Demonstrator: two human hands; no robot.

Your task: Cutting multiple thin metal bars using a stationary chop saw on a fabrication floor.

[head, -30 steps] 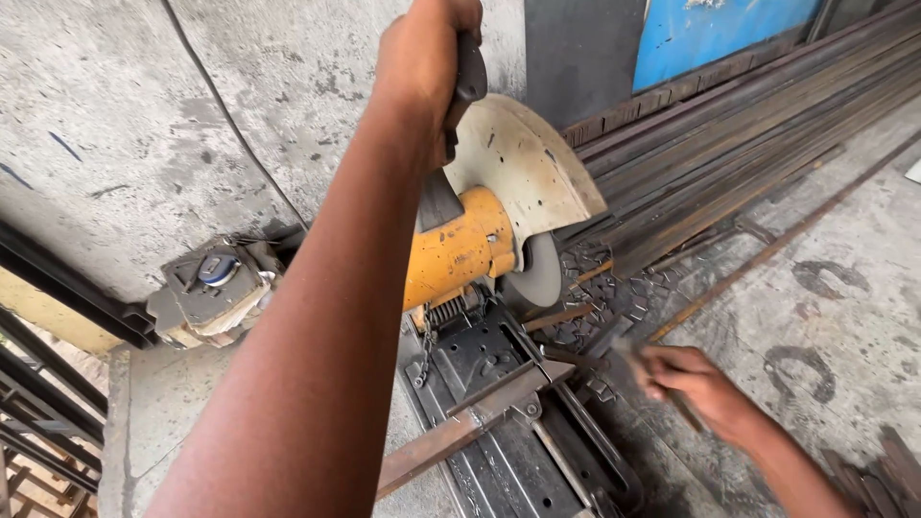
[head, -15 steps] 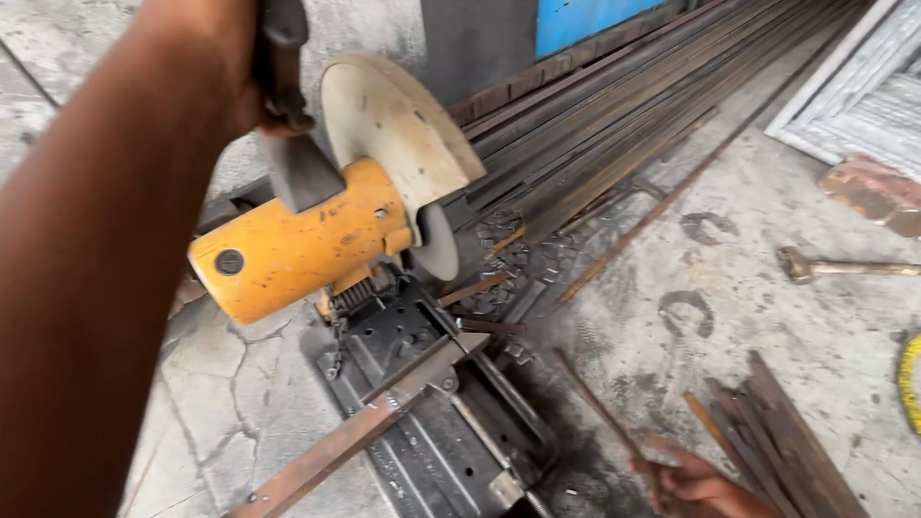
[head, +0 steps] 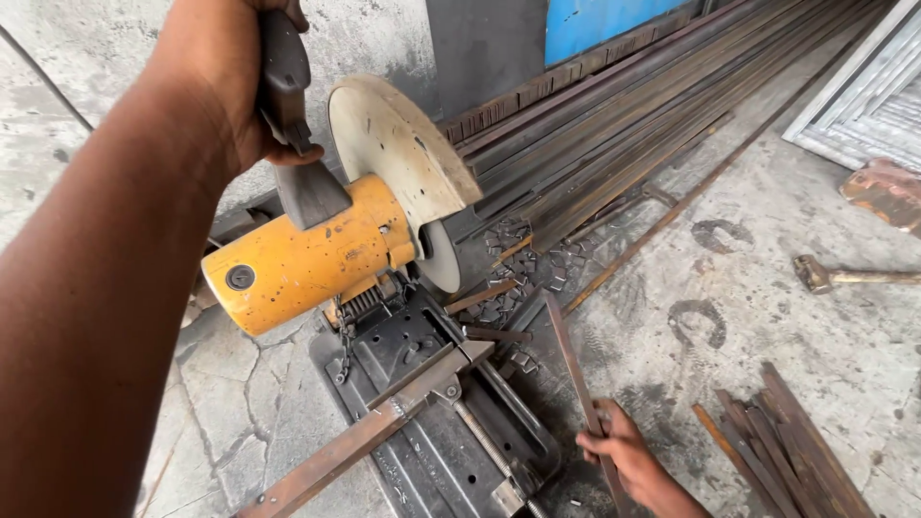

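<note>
My left hand is shut on the dark handle of a chop saw, whose yellow motor and pale blade guard are raised above the black base. A rusty metal bar lies clamped across the base, running toward the lower left. At the lower right my right hand grips one end of a short rusty strip that lies on the floor beside the base.
Long steel bars lie along the wall behind the saw. Small cut-off pieces are scattered near the blade. A pile of cut strips lies at the lower right, with a hammer and a white frame further right.
The view has swung right and down. My right hand has dropped toward the floor and closed on the short strip. My left hand still holds the raised saw.
</note>
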